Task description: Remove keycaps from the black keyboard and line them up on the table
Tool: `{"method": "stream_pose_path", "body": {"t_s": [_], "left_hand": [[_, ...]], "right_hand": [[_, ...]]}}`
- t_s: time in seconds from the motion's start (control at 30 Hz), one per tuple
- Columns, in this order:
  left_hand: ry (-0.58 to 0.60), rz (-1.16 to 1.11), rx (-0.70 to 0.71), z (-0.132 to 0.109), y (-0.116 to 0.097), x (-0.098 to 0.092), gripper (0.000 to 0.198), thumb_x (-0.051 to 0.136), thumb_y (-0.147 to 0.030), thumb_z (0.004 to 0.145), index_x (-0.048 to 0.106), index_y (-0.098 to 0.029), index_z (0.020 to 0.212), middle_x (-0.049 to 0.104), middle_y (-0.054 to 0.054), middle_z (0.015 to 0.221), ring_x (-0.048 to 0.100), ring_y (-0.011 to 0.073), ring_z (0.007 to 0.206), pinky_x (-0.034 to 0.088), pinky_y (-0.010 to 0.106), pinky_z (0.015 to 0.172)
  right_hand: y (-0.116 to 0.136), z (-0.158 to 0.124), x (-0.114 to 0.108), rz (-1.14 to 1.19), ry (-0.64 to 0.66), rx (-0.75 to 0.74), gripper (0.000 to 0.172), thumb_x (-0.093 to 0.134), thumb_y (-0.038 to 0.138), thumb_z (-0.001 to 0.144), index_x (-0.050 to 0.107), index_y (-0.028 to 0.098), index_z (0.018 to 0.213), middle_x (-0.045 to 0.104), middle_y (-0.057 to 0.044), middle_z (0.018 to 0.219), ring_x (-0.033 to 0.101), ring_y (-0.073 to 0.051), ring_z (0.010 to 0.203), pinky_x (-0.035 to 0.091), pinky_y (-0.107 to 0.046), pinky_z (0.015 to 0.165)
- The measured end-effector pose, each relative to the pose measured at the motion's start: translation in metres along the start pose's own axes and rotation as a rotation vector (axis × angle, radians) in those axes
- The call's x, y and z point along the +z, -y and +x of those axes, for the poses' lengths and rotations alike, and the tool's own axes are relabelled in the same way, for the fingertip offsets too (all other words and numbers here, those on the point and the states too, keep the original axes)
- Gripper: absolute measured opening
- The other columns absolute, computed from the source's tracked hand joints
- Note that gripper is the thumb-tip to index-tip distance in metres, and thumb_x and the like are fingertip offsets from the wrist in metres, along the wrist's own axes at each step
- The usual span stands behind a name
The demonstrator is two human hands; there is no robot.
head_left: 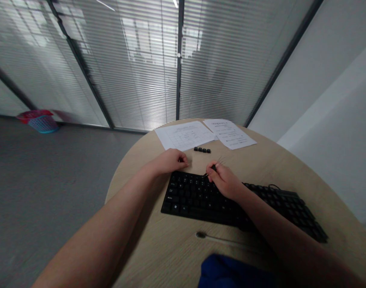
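A black keyboard (195, 196) lies across the round table. My right hand (226, 180) is over its upper row, fingers closed round what looks like a wire keycap puller (220, 161). Thin wires stick up past the fingers, and the lower end reaches the keys by the back edge. My left hand (172, 161) rests on the table just behind the keyboard's back left corner. Its fingers are curled in, and whatever is between them is hidden in shadow. Beyond the hands, several black keycaps (202, 150) stand in a short row.
Two printed sheets, a left one (183, 135) and a right one (231, 134), lie at the table's far edge. A thin brush (201, 235) is in front of the keyboard, with blue cloth (223, 272) below. A basket (44, 123) stands on the floor by the blinds.
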State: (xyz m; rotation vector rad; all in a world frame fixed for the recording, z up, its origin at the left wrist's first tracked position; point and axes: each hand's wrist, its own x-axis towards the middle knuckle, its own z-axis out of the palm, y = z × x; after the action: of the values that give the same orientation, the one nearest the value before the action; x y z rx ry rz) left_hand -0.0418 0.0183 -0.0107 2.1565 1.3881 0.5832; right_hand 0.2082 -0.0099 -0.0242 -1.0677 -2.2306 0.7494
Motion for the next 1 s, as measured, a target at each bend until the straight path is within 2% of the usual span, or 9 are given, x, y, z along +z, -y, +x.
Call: {"method": "stream_pose_path", "body": {"t_s": [0.3, 0.63, 0.83, 1.0], "left_hand": [[0.022, 0.063, 0.003, -0.001, 0.0, 0.003, 0.016, 0.06, -0.026, 0.075, 0.074, -0.018, 0.078, 0.071, 0.003, 0.071, 0.059, 0.0158, 0.064, 0.039, 0.029, 0.063], [0.038, 0.042, 0.071, -0.004, -0.013, 0.004, 0.018, 0.059, -0.028, 0.078, 0.074, -0.017, 0.082, 0.071, 0.003, 0.074, 0.059, 0.0143, 0.065, 0.041, 0.027, 0.063], [0.017, -0.015, 0.09, -0.006, -0.02, 0.003, 0.017, 0.06, -0.028, 0.078, 0.073, -0.018, 0.08, 0.071, 0.003, 0.073, 0.059, 0.0146, 0.065, 0.041, 0.027, 0.063], [0.002, -0.053, 0.095, -0.008, -0.027, 0.004, 0.025, 0.057, -0.037, 0.084, 0.072, -0.018, 0.077, 0.066, 0.001, 0.068, 0.054, 0.0137, 0.061, 0.038, 0.027, 0.06]], "right_hand": [[0.005, -0.002, 0.001, -0.127, -0.004, -0.071, 0.018, 0.042, 0.035, 0.097, 0.053, 0.021, 0.091, 0.063, -0.002, 0.073, 0.06, -0.02, 0.07, 0.039, -0.031, 0.068], [-0.003, -0.003, 0.005, 0.006, -0.081, -0.069, 0.023, 0.041, 0.04, 0.098, 0.052, 0.022, 0.091, 0.061, 0.0, 0.071, 0.059, -0.017, 0.067, 0.042, -0.029, 0.066], [-0.012, -0.001, 0.009, 0.262, -0.262, 0.037, 0.035, 0.028, 0.052, 0.1, 0.044, 0.022, 0.091, 0.051, 0.003, 0.063, 0.048, -0.012, 0.047, 0.039, -0.025, 0.048], [-0.009, -0.004, 0.008, 0.108, -0.231, -0.051, 0.025, 0.036, 0.045, 0.1, 0.048, 0.022, 0.099, 0.056, 0.0, 0.071, 0.053, -0.014, 0.056, 0.042, -0.026, 0.053]]}}
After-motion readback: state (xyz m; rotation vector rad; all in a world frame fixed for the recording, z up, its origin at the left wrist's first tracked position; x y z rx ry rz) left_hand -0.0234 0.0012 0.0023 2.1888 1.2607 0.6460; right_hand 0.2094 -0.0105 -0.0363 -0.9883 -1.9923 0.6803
